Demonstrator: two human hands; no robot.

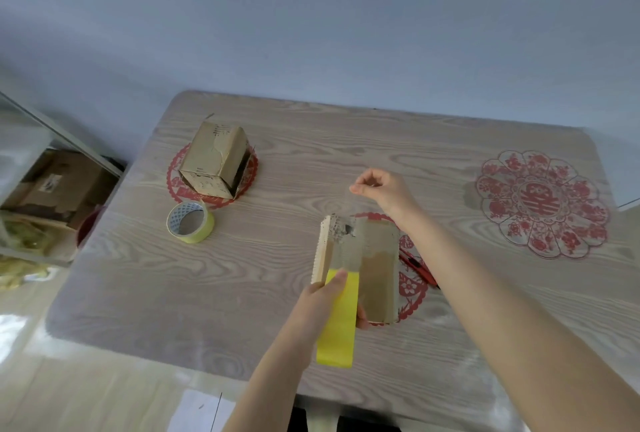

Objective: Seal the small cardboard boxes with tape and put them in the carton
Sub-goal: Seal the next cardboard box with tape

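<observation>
Only two arms and hands of the person show. The left forearm [277,379] enters the picture at 6 o'clock and is bare from the frame edge to the wrist, smooth, with no sleeve reaching it. The left hand [325,300] is bare too; its thumbnail looks short, though it is too blurred to say more. The right forearm [502,310] enters at 4 o'clock, longer in view and equally uncovered along its whole length, ending in the bare right hand [379,185]. At 6 o'clock, on the bottom edge, a dark patch [363,426] may be clothing; too little shows to tell.
</observation>
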